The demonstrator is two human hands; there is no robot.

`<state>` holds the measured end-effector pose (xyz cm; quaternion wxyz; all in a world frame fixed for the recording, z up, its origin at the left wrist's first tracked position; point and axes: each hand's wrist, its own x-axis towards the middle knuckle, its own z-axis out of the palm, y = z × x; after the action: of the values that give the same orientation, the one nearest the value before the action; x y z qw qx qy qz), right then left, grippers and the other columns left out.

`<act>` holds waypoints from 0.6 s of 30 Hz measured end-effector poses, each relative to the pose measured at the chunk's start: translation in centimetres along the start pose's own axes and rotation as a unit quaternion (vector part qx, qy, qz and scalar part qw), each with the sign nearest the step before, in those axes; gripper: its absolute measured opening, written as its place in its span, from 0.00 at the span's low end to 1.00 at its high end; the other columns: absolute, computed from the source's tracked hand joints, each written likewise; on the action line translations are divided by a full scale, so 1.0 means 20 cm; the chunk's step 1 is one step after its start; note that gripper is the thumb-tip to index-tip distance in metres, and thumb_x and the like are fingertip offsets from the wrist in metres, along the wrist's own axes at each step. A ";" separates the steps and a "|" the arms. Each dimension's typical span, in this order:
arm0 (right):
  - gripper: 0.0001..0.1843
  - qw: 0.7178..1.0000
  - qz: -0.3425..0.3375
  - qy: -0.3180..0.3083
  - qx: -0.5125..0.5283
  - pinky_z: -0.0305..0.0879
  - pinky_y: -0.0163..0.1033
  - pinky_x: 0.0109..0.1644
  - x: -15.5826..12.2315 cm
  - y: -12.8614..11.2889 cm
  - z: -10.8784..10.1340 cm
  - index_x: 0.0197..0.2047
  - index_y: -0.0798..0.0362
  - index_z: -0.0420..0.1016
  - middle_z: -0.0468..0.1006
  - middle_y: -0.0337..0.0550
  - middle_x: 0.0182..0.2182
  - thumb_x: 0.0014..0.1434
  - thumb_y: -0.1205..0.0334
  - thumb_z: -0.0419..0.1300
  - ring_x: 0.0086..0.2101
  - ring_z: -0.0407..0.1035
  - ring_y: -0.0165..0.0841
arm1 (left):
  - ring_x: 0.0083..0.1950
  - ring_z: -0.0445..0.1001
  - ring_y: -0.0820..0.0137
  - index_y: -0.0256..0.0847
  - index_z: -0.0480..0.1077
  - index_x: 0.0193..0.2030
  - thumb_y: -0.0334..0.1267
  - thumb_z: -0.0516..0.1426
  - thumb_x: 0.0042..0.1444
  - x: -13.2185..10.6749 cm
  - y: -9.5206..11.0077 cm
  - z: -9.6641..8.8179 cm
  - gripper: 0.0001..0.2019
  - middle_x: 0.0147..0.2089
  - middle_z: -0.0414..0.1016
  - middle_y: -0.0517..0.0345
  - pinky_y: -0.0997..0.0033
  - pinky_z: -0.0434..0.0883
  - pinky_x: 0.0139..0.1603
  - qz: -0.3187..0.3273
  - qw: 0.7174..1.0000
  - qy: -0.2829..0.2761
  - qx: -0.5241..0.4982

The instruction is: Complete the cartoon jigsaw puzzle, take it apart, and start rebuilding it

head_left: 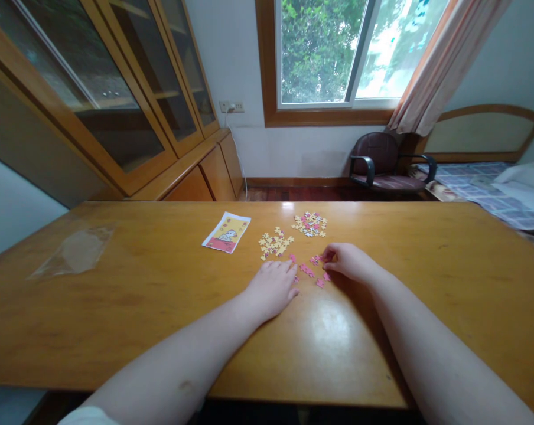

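Note:
Pink jigsaw puzzle pieces (306, 270) lie loosely between my two hands on the wooden table. My left hand (273, 286) rests flat, palm down, with its fingers stretched out; its fingertips touch the edge of the pink group and cover part of it. My right hand (344, 261) is curled, thumb and forefinger closing at a pink puzzle piece (315, 260) on the right side of the group. The fingers partly hide what they grip. Just beyond my left hand lies a heap of yellow puzzle pieces (276, 243). Farther back is a mixed heap of puzzle pieces (310, 224).
A picture card (227, 232) with a white animal on yellow and pink lies left of the heaps. A clear plastic bag (74, 252) is at the table's (160, 307) far left. Beyond the table stand a glass-door cabinet (129, 177), an armchair (377, 156) and a bed (484, 189).

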<state>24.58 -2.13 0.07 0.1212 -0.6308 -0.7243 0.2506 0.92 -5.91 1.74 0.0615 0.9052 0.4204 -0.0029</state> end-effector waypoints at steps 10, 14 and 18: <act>0.08 0.997 -0.008 -0.028 0.077 0.59 0.33 0.30 0.00 -0.01 0.02 0.30 0.53 0.68 0.76 0.38 0.26 0.44 0.67 0.63 0.27 0.68 0.29 | 0.49 0.71 0.57 0.38 0.69 0.51 0.45 0.55 0.57 -0.03 0.06 -0.04 0.18 0.47 0.74 0.46 0.59 0.66 0.49 0.034 0.999 -0.031 0.023; 0.10 0.989 -0.023 -0.042 0.141 0.60 0.32 0.29 0.00 -0.01 0.03 0.31 0.54 0.68 0.73 0.36 0.24 0.43 0.69 0.63 0.25 0.66 0.28 | 0.49 0.71 0.58 0.38 0.69 0.50 0.45 0.54 0.58 -0.02 0.04 -0.04 0.17 0.47 0.74 0.47 0.59 0.66 0.49 0.045 0.998 -0.036 0.025; 0.13 0.980 -0.022 -0.034 0.195 0.63 0.33 0.30 0.01 -0.02 0.05 0.36 0.55 0.74 0.73 0.36 0.24 0.43 0.68 0.64 0.26 0.67 0.29 | 0.50 0.70 0.59 0.39 0.69 0.52 0.44 0.53 0.59 -0.01 0.01 -0.05 0.17 0.50 0.72 0.48 0.59 0.66 0.50 0.058 0.998 -0.015 0.018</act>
<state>23.63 -2.26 -0.63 0.2224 -0.5699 -0.6790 0.4058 0.97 -6.13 2.71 0.0513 0.9288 0.3666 -0.0202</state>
